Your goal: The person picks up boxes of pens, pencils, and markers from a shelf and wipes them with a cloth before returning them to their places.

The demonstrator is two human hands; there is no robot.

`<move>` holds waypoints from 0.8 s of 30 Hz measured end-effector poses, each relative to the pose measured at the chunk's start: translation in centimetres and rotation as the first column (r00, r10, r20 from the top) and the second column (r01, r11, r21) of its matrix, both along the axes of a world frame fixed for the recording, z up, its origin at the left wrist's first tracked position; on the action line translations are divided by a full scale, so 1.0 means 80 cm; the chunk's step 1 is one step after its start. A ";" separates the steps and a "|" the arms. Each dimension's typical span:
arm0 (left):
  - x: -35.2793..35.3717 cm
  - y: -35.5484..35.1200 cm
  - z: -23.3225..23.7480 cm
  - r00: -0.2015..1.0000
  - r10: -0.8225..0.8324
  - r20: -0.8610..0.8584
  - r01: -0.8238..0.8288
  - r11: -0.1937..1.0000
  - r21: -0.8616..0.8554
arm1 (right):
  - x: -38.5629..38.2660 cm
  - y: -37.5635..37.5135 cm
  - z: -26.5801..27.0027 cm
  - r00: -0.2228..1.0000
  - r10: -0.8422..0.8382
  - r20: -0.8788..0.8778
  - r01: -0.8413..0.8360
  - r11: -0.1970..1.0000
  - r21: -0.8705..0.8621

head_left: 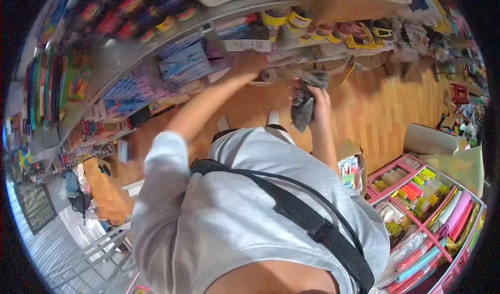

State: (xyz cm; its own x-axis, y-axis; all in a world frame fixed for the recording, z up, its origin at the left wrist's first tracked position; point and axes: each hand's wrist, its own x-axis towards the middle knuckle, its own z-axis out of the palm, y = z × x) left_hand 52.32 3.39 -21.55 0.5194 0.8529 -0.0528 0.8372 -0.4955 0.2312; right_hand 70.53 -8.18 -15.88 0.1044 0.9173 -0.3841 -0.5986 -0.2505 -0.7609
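My right hand (322, 100) is closed around a bunched dark grey cloth (303, 109), held out over the floor in front of my body. Part of the cloth hangs down below the fingers. My left hand (251, 65) reaches forward to the shelf edge, near a box with a white-and-purple front (247, 45). Motion smears its fingers, so I cannot make out whether it grips anything. Blue-and-white packs (183, 62) are stacked on the shelf to the left of that hand.
Shelves of goods curve around the front and left, with yellow tape rolls (299, 20) up front. At right stands a pink divided bin (398, 195) of rolls, beside an open cardboard box (351, 151). A metal rack (94, 255) is lower left; wooden floor (375, 106) lies ahead.
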 end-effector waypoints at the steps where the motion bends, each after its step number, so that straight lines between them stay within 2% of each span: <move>1: 0.017 0.024 -0.038 0.982 0.086 -0.169 -0.062 0.988 0.143 | 0.022 -0.001 0.002 0.999 -0.029 -0.018 0.029 0.999 0.016; 2: 0.017 0.041 -0.077 0.965 0.160 -0.206 -0.109 0.965 0.237 | 0.042 0.000 0.004 0.998 -0.057 -0.034 0.058 0.998 0.035; 3: 0.015 0.058 -0.116 0.960 0.230 -0.156 -0.180 0.942 0.284 | 0.064 0.002 -0.012 0.994 -0.107 -0.018 0.107 0.994 0.018; 5: 0.006 0.091 -0.191 0.927 0.356 0.116 -0.374 0.877 0.302 | 0.087 0.003 -0.003 0.990 -0.141 -0.020 0.141 0.990 -0.001; 6: 0.000 0.096 -0.187 0.946 0.304 -0.109 -0.243 0.893 0.378 | 0.096 0.006 0.001 0.984 -0.174 -0.029 0.174 0.985 -0.019; 7: -0.007 0.103 -0.187 0.915 0.246 -0.319 -0.088 0.895 0.436 | 0.102 0.007 0.000 0.986 -0.168 -0.015 0.168 0.986 -0.017; 9: -0.018 0.128 -0.279 0.903 0.314 -0.295 -0.126 0.847 0.516 | 0.115 0.007 -0.010 0.991 -0.133 0.005 0.133 0.991 -0.001; 10: -0.014 0.121 -0.254 0.900 0.319 -0.296 -0.131 0.848 0.513 | 0.123 0.008 -0.016 0.994 -0.102 0.027 0.102 0.995 0.017; 12: 0.005 0.090 -0.153 0.978 0.043 -0.203 0.014 0.963 0.269 | 0.138 0.010 -0.033 0.999 -0.044 -0.007 0.043 0.999 -0.029; 13: 0.014 0.078 -0.125 0.978 0.050 -0.200 0.005 0.964 0.266 | 0.146 0.012 -0.036 0.999 0.002 -0.046 -0.006 0.997 -0.073; 14: 0.024 0.065 -0.098 0.992 -0.113 -0.057 0.125 0.956 0.267 | 0.131 0.020 -0.023 0.987 -0.158 0.001 0.157 0.982 -0.101; 15: 0.035 0.052 -0.070 0.957 -0.277 0.085 0.243 0.927 0.285 | 0.135 0.024 -0.030 0.986 -0.169 0.000 0.167 0.979 -0.119; 16: 0.055 0.033 -0.028 0.922 -0.313 0.227 0.304 0.950 0.073 | 0.139 0.027 -0.045 0.983 -0.184 -0.003 0.182 0.974 -0.137; 17: 0.077 0.020 -0.002 0.875 -0.315 0.368 0.385 0.914 -0.132 | 0.145 0.031 -0.062 0.975 -0.223 -0.004 0.221 0.968 -0.119; 18: 0.094 0.012 -0.020 0.781 -0.347 0.520 0.442 0.895 -0.067 | 0.143 0.036 -0.063 0.948 -0.310 -0.070 0.308 0.950 -0.042; 19: 0.115 0.002 0.001 0.660 -0.372 0.653 0.486 0.874 0.007 | 0.141 0.038 -0.064 0.910 -0.389 -0.144 0.397 0.917 0.031; 20: 0.127 -0.015 0.026 0.793 -0.007 0.609 0.372 0.796 -0.476 | 0.144 0.037 -0.073 0.880 -0.469 -0.073 0.469 0.883 -0.011; 22: 0.172 -0.028 0.056 0.696 0.442 0.566 0.299 0.539 -0.788 | 0.125 0.035 -0.042 0.878 -0.469 0.098 0.450 0.877 0.171; 23: 0.188 -0.023 0.021 0.636 0.398 0.661 0.351 0.614 -0.707 | 0.129 0.029 -0.056 0.855 -0.299 0.424 0.198 0.943 0.266; 24: 0.204 -0.018 -0.014 0.572 0.343 0.745 0.393 0.683 -0.616 | 0.117 0.028 -0.035 0.719 -0.283 0.635 0.069 0.938 0.340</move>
